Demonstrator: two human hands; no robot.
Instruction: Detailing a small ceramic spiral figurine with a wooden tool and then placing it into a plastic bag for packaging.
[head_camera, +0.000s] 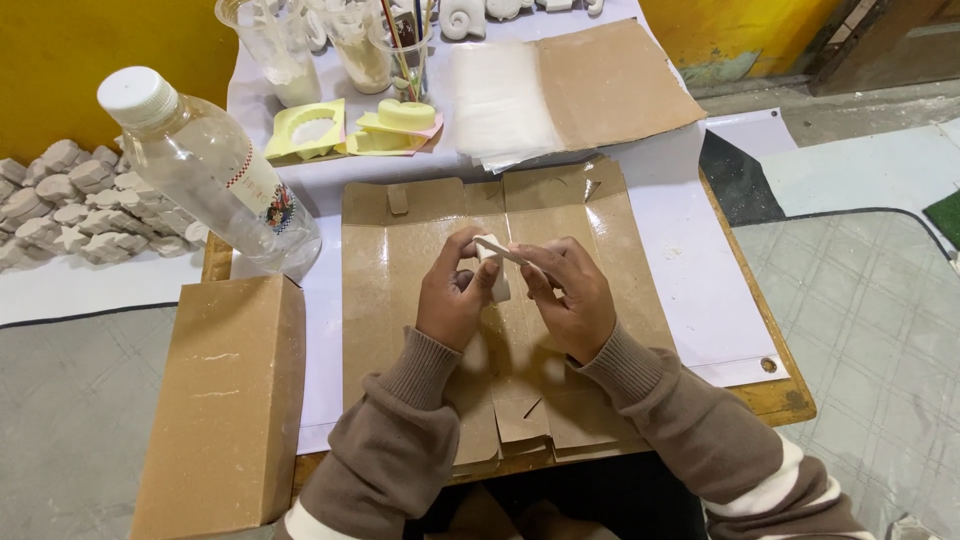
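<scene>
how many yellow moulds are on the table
2: an empty ring-shaped yellow mould lying left of the filled yellow mould, both behind the flattened cardboard box; more may hide behind the jars.

Small white piece (497, 275) mostly hidden in left hand (455, 300); cups (300, 40) cut off at top edge.

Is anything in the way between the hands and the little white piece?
Nothing visible. The left hand already holds the small white piece, and the right hand lays a thin flat stick against its top, over the flattened cardboard box.
</scene>
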